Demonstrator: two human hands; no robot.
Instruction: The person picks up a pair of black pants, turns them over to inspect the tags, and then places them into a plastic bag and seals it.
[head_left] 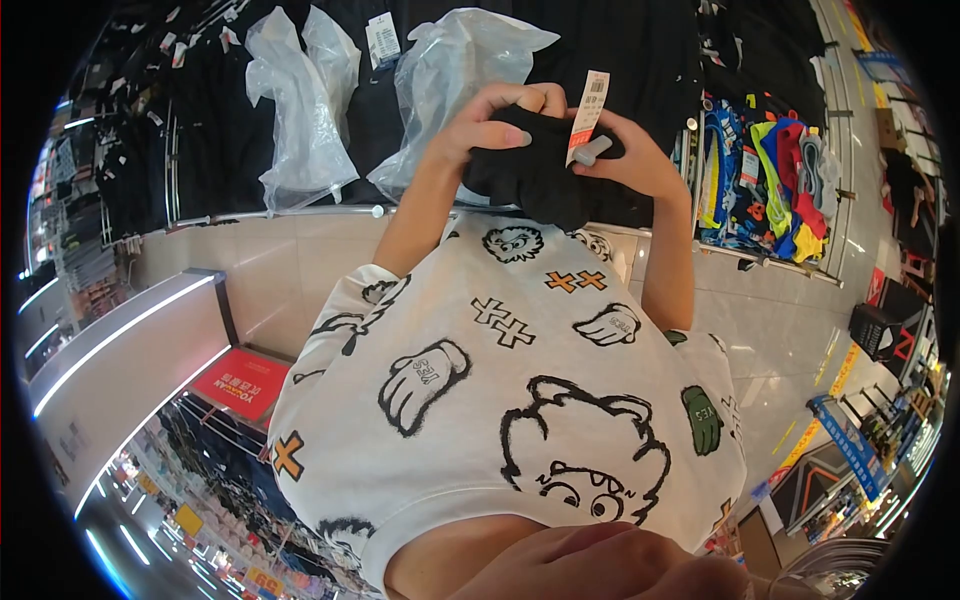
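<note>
— Gripping that black garment [540,175] at upper centre of the head view, both of them: left hand [495,125] and right hand [640,155] clenched on its folds.

— Mid-handling, I'd judge. The price tag [588,112] dangles; next, steadier fingers to read it.

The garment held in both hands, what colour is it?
The garment is black, with a white and red paper tag attached. The head view shows it best.
</note>
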